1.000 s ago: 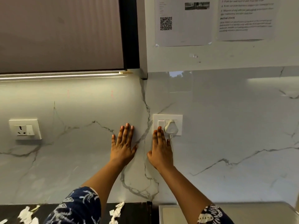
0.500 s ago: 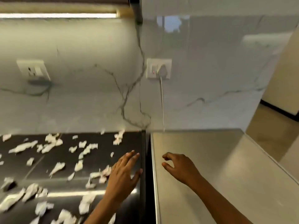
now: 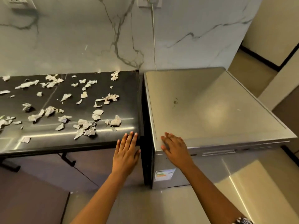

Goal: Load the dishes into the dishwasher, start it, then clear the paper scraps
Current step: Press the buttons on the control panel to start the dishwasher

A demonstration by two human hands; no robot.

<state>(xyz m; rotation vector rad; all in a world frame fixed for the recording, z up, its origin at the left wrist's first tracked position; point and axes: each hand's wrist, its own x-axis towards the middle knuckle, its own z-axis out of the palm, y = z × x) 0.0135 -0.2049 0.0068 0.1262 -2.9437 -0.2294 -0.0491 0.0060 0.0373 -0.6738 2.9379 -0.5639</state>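
Note:
The silver dishwasher (image 3: 210, 107) stands on the right with its door closed and a label on its front left. Its white cord (image 3: 153, 38) runs up to a wall socket (image 3: 149, 2). Several crumpled paper scraps (image 3: 84, 125) lie scattered over the black countertop (image 3: 126, 101) on the left. My left hand (image 3: 127, 152) hovers flat with straight fingers at the counter's front right corner, holding nothing. Over the dishwasher's front left corner my right hand (image 3: 175, 148) is spread, fingers relaxed and empty. No dishes are in view.
A marble backsplash (image 3: 72, 38) rises behind the counter, with a second socket (image 3: 19, 2) at top left. Dark cabinet doors with a black handle (image 3: 68, 159) sit under the counter. A narrow dark gap (image 3: 145, 143) separates counter and dishwasher. Beige floor (image 3: 145, 206) lies below.
Both hands left the wall by the socket and dropped to the counter and dishwasher front edges. The view tilted down from the backsplash to the countertop, dishwasher and floor.

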